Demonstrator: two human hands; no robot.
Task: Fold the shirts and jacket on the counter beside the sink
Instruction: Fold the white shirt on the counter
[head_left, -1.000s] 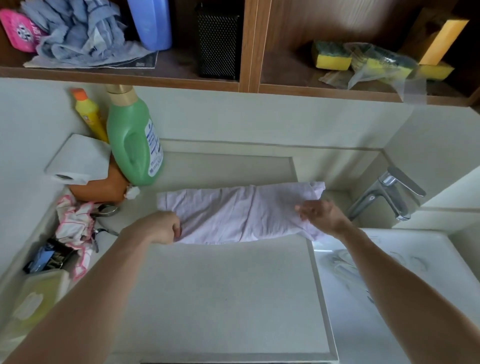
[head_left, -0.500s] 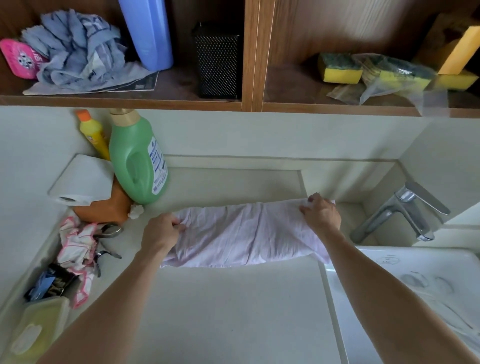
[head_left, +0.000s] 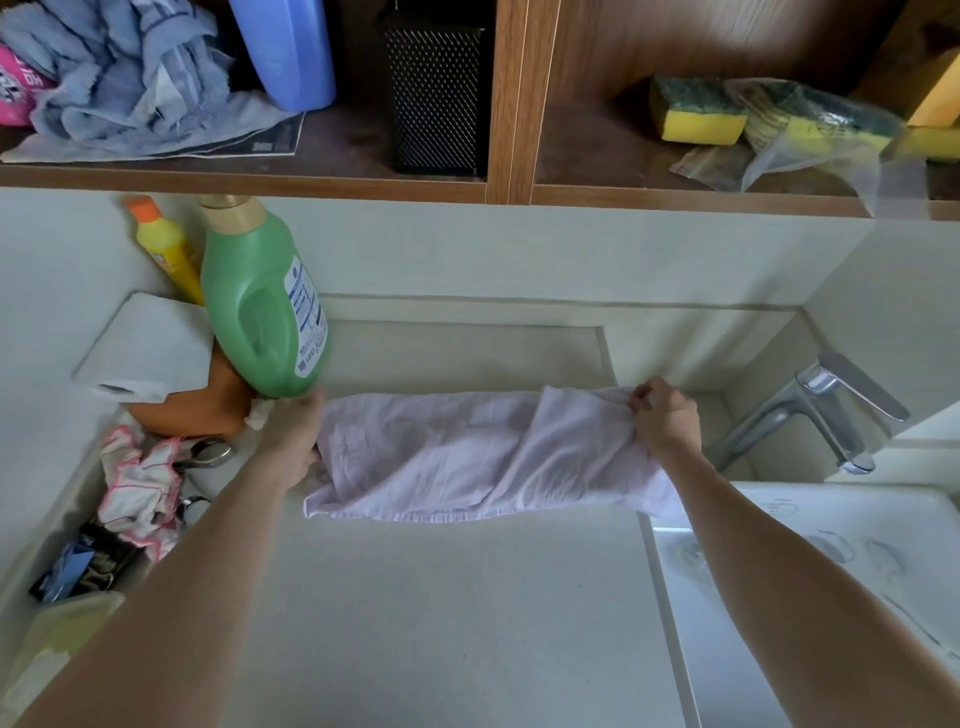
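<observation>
Lilac shirt (head_left: 441, 457), ends gripped by left hand (head_left: 291, 441), right hand (head_left: 667, 421)

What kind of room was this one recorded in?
Probably a home laundry or utility corner: a sink with a chrome faucet, a green detergent bottle on the counter, and sponges on the wooden shelf above.

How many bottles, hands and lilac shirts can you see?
Bottles: 3 (green bottle, yellow bottle, blue bottle)
Hands: 2 (left hand, right hand)
Lilac shirt: 1
Total: 6
</observation>
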